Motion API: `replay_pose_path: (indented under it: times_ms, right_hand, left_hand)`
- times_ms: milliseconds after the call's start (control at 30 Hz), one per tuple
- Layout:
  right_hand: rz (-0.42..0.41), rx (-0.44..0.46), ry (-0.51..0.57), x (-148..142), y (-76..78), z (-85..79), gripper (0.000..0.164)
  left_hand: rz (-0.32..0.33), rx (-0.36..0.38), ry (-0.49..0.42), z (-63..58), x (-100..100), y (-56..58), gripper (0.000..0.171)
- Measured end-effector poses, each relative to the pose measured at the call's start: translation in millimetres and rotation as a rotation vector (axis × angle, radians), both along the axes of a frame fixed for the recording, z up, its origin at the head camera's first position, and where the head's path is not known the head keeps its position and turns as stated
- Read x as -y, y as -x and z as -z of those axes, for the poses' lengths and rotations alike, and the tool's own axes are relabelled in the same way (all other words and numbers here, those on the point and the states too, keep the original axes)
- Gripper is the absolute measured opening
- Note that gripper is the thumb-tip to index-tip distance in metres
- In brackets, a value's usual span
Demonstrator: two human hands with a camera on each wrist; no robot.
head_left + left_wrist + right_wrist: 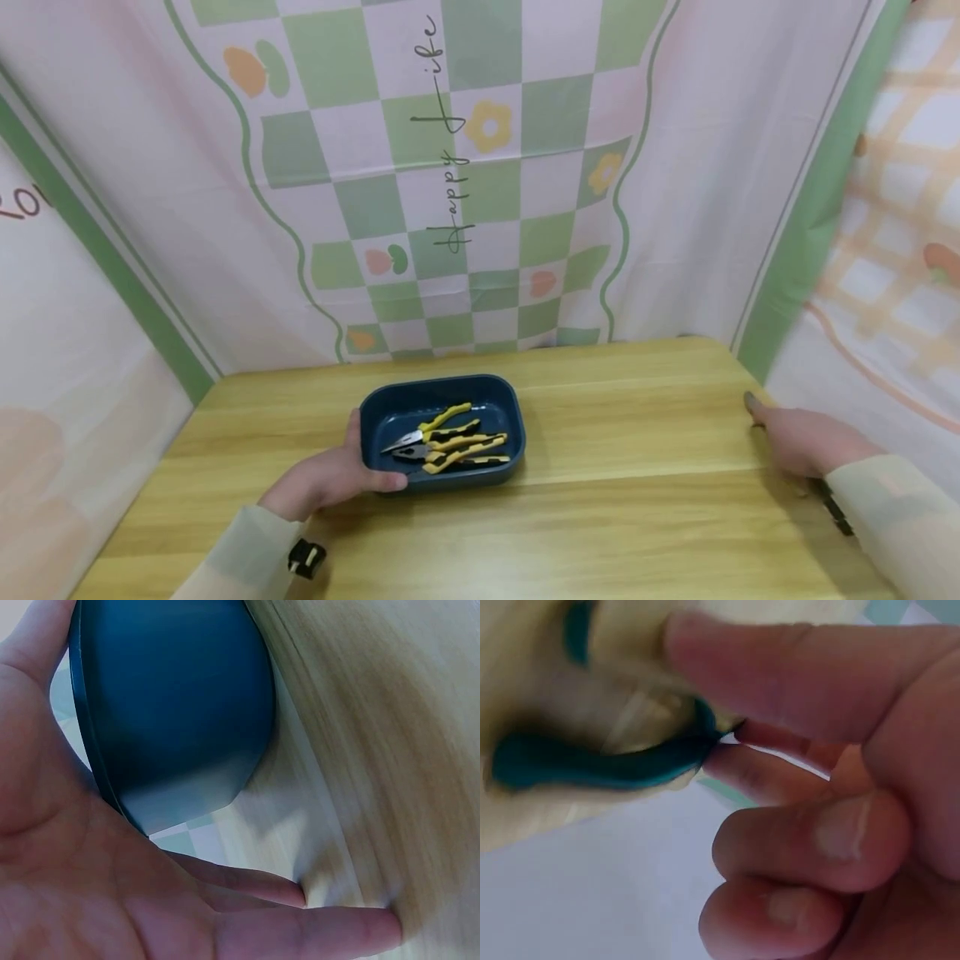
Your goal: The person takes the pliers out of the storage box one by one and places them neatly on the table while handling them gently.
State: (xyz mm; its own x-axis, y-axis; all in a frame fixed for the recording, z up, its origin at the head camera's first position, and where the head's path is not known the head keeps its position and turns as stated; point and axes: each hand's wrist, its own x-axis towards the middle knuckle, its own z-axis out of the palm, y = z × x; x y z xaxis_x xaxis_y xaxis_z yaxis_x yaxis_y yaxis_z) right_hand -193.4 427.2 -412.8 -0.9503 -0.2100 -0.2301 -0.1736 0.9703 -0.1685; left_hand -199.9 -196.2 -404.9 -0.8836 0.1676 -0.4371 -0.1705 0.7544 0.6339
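A dark blue rectangular tray [442, 482] stands on the table left of centre. In it lie pliers [450, 440] with yellow-and-black handles, their metal jaws pointing left. My left hand [330, 477] is spread round the tray's near left corner, thumb on the near rim. The left wrist view shows the palm against the tray wall [180, 697], with straight fingers [315, 930] reaching past it. At the table's right edge, my right hand [813, 442] pinches teal-handled pliers [607, 765], blurred and partly hidden behind the fingers; its other fingers [802, 840] are curled.
The pale wooden table [622, 442] runs to a hanging cloth [555, 50] with green checks and writing at the back. More patterned cloth [885, 308] hangs along the right side, and a white cloth [67, 350] closes off the left.
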Motion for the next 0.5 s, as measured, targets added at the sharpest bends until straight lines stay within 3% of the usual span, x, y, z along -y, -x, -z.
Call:
replay_pose_path:
  times_ms: [167, 300, 500]
  right_hand:
    - [0.013, 0.034, 0.019, -7.2, -3.3, 1.7, 0.088]
    - [0.028, 0.063, 0.076, -11.6, -5.0, 1.7, 0.096]
    - [-0.017, -0.011, 0.074, -10.3, -2.5, -2.9, 0.097]
  left_hand:
    - [0.007, -0.003, 0.012, -1.3, -0.3, -1.0, 0.148]
    - [0.016, -0.007, 0.010, -3.0, -0.6, -1.5, 0.147]
    - [0.016, -0.002, 0.006, -2.8, -1.3, -1.8, 0.147]
